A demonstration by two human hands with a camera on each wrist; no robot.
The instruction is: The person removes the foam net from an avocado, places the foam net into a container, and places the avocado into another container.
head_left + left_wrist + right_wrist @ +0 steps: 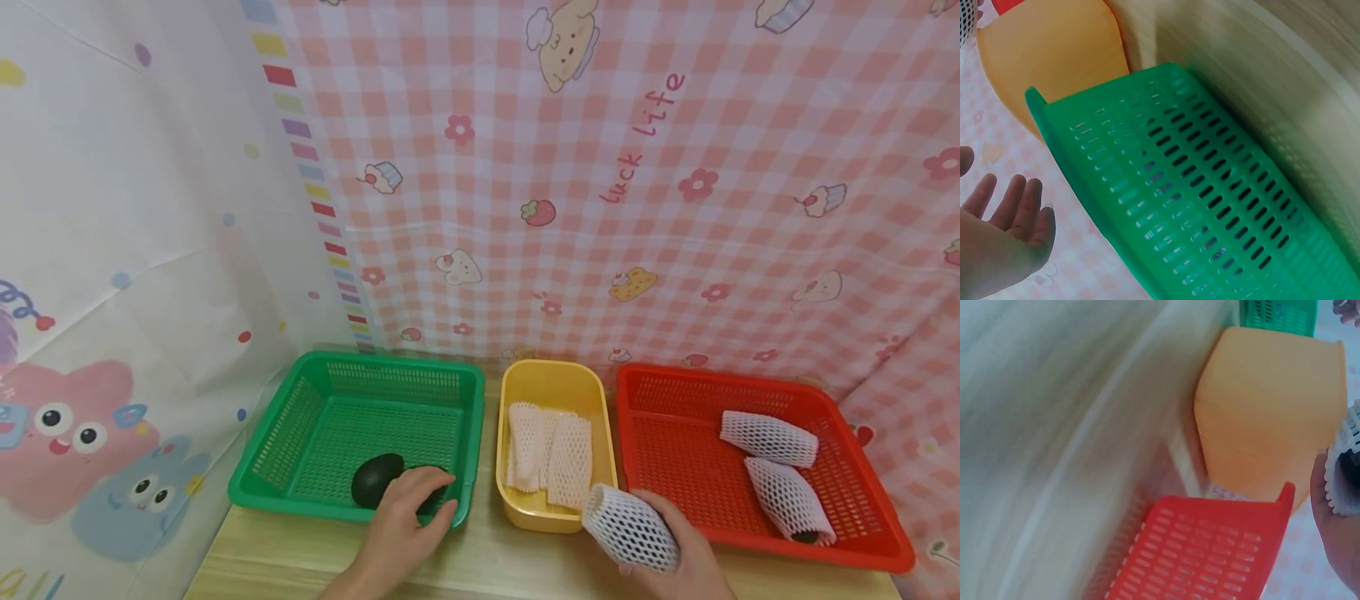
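Note:
My left hand is over the near right corner of the green basket, with relaxed fingers and nothing held. Beside it in the basket lies a dark avocado; a second avocado is partly hidden under the fingers. My right hand grips a white foam net sleeve in front of the yellow bin and red basket. The right wrist view shows a dark avocado end inside the sleeve.
Between the baskets stands a yellow bin with several flat foam net sleeves. The red basket at right contains two sleeved fruits. A checked cloth hangs behind the wooden table.

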